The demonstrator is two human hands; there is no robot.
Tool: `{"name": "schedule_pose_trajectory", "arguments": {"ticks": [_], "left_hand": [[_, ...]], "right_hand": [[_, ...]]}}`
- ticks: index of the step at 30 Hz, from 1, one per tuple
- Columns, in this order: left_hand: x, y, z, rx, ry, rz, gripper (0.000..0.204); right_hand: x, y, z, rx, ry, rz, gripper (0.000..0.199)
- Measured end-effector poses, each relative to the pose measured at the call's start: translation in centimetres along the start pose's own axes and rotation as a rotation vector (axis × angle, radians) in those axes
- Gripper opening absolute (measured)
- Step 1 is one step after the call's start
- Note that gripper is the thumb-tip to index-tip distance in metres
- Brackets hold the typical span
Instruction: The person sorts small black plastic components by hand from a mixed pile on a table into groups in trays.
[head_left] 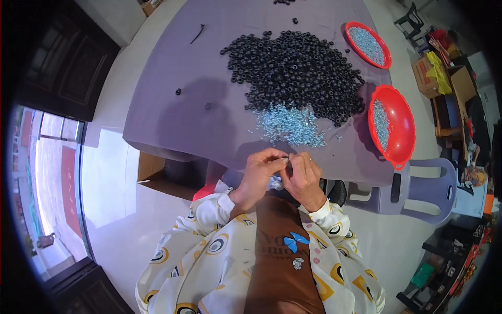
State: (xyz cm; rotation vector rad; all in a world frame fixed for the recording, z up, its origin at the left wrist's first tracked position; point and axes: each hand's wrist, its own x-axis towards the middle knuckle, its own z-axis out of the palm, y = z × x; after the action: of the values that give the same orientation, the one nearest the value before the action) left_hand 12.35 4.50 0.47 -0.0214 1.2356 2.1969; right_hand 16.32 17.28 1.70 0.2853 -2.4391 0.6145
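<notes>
Small dark piece (286, 158) below heap of round, holed black pieces (298, 73), pinched between left hand (258, 174) and right hand (303, 178). Glassy blue bits (290, 125) touch heap's near side; scalloped red bowl (402, 125) sits right of heap. Cloth-covered worktop (157, 112) spreads wide left of heap, near edge by the hands.

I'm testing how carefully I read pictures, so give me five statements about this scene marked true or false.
1. The person's left hand and right hand are far apart. False: their fingertips come together, at what looks like a small dark piece.
2. The light blue pieces are heaped at the near side of the dark ring-shaped pieces. True.
3. The red bowl is filled all over. False: much of its inside is bare.
4. The red plate also holds light-coloured pieces. True.
5. The grey chair stands left of the table. False: the chair is at the right.
</notes>
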Motion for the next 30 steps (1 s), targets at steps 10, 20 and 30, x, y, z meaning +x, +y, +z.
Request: {"name": "schedule_pose_trajectory", "arguments": {"ticks": [10,20,30], "left_hand": [[1.6,4.0,-4.2,0.488,0.284,0.412,0.011],[5.7,13.2,-19.0,1.343,0.761,0.519,0.017],[9.1,10.0,-9.0,1.456,0.265,1.032,0.013]], "right_hand": [[1.8,-0.7,1.6,0.145,0.014,0.129,0.047],[-1.5,3.6,-0.7,0.108,0.003,0.325,0.037],[-2.7,4.4,-1.9,0.114,0.048,0.394,0.026]]}}
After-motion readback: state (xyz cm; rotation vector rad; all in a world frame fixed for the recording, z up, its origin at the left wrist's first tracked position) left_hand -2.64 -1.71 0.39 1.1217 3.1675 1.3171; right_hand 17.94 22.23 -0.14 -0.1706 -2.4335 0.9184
